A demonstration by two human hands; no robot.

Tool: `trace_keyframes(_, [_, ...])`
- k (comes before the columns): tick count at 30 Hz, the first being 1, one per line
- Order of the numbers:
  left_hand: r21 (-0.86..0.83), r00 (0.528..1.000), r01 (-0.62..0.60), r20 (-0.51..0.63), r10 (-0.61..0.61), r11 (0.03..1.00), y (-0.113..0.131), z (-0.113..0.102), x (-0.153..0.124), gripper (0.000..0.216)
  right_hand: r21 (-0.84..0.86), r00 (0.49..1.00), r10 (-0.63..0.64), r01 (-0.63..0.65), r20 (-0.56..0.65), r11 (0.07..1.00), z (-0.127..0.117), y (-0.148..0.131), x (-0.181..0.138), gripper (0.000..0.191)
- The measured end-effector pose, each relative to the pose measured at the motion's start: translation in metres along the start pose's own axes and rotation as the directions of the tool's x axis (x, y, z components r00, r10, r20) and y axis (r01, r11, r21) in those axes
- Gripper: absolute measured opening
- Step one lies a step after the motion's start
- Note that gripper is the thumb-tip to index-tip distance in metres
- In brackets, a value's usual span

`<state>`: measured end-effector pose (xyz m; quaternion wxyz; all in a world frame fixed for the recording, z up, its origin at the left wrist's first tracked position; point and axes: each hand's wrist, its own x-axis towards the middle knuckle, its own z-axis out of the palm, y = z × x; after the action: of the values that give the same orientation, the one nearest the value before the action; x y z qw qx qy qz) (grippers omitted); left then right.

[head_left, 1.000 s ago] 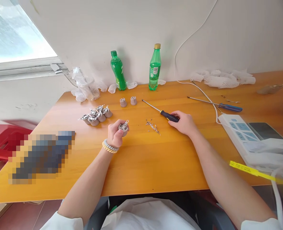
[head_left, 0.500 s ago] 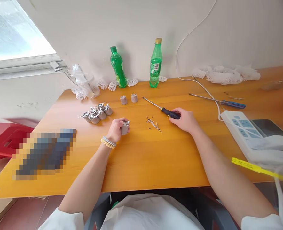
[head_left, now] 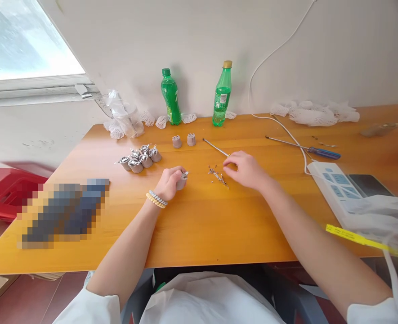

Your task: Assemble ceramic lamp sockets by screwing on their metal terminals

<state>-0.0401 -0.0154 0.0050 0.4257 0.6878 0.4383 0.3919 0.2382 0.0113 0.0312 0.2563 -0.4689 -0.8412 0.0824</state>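
My left hand (head_left: 170,183) is closed around a grey-brown cylindrical piece (head_left: 181,180), which looks like a ceramic lamp socket with metal on top. My fingers cover part of it. To the right, my right hand (head_left: 244,168) hovers with bent fingers, thumb and forefinger apart and nothing visible between them. Just left of those fingertips lies a small pile of metal strips and screws (head_left: 218,176). A screwdriver (head_left: 215,147) rests on the table beyond my right hand, its handle hidden behind the hand.
Several similar sockets with metal strips (head_left: 140,158) cluster at left; two plain ones (head_left: 191,140) stand near the middle. Green bottles (head_left: 171,101) line the wall. A blue-handled screwdriver (head_left: 323,153), power strip (head_left: 333,184) and phone (head_left: 370,185) lie at right on the wooden table (head_left: 199,234).
My right hand has let go of the screwdriver's handle and moved left toward the small metal parts. My left hand keeps hold of the socket, turned slightly.
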Motion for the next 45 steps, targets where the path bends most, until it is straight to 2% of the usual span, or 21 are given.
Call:
trace_keyframes(2, [0.077, 0.994, -0.091, 0.062, 0.086, 0.993, 0.004, 0.000, -0.002, 0.033, 0.052, 0.982, -0.095, 0.088, 0.161, 0.995, 0.005, -0.012, 0.001, 0.016])
trace_keyframes(5, [0.223, 0.979, -0.184, 0.131, 0.158, 0.957, 0.008, 0.001, -0.002, 0.029, 0.043, 0.957, -0.147, 0.141, 0.251, 0.989, 0.018, -0.020, -0.003, 0.018])
trace_keyframes(8, [0.359, 0.981, -0.184, 0.130, 0.147, 0.915, 0.007, 0.005, -0.001, 0.032, 0.007, 0.964, -0.151, 0.153, 0.220, 0.988, 0.028, -0.020, -0.007, 0.019])
trace_keyframes(11, [0.425, 0.986, -0.164, 0.075, 0.146, 0.890, 0.003, 0.008, 0.001, 0.033, -0.008, 0.973, -0.144, 0.147, 0.180, 0.989, 0.034, -0.018, -0.010, 0.021])
trace_keyframes(17, [0.478, 0.968, -0.228, 0.016, 0.251, 0.848, -0.005, 0.012, 0.003, 0.035, -0.009, 0.978, -0.142, 0.145, 0.153, 0.989, 0.039, -0.017, -0.013, 0.023])
trace_keyframes(20, [0.474, 0.943, -0.257, -0.066, 0.325, 0.842, -0.005, 0.014, 0.005, 0.030, -0.026, 0.980, -0.134, 0.139, 0.147, 0.990, 0.041, -0.020, -0.015, 0.024])
trace_keyframes(22, [0.461, 0.938, -0.227, -0.134, 0.320, 0.858, -0.005, 0.015, 0.007, 0.029, -0.043, 0.980, -0.128, 0.136, 0.151, 0.990, 0.042, -0.022, -0.015, 0.025])
trace_keyframes(28, [0.369, 0.926, -0.149, -0.272, 0.260, 0.917, -0.007, 0.018, 0.009, 0.032, -0.087, 0.980, -0.111, 0.127, 0.167, 0.988, 0.043, -0.026, -0.015, 0.022])
trace_keyframes(31, [0.218, 0.929, -0.158, -0.298, 0.220, 0.963, -0.012, 0.020, 0.010, 0.037, -0.080, 0.981, -0.109, 0.123, 0.158, 0.989, 0.043, -0.026, -0.015, 0.017])
trace_keyframes(35, [-0.092, 0.961, -0.125, -0.260, 0.097, 0.988, -0.014, 0.023, 0.010, 0.048, 0.003, 0.990, -0.114, 0.114, 0.089, 0.994, 0.041, -0.029, -0.015, 0.014])
trace_keyframes(39, [-0.347, 0.984, -0.073, -0.177, 0.011, 0.935, -0.005, 0.028, 0.008, 0.077, 0.158, 0.988, -0.147, 0.152, -0.042, 0.976, 0.041, -0.036, -0.015, 0.013])
trace_keyframes(41, [-0.436, 0.992, -0.027, -0.123, -0.030, 0.899, 0.001, 0.030, 0.007, 0.085, 0.205, 0.983, -0.162, 0.177, -0.086, 0.963, 0.042, -0.038, -0.016, 0.011])
trace_keyframes(45, [-0.535, 0.986, 0.094, -0.064, -0.151, 0.840, 0.010, 0.037, 0.006, 0.059, 0.259, 0.977, -0.177, 0.203, -0.118, 0.944, 0.043, -0.043, -0.019, 0.010])
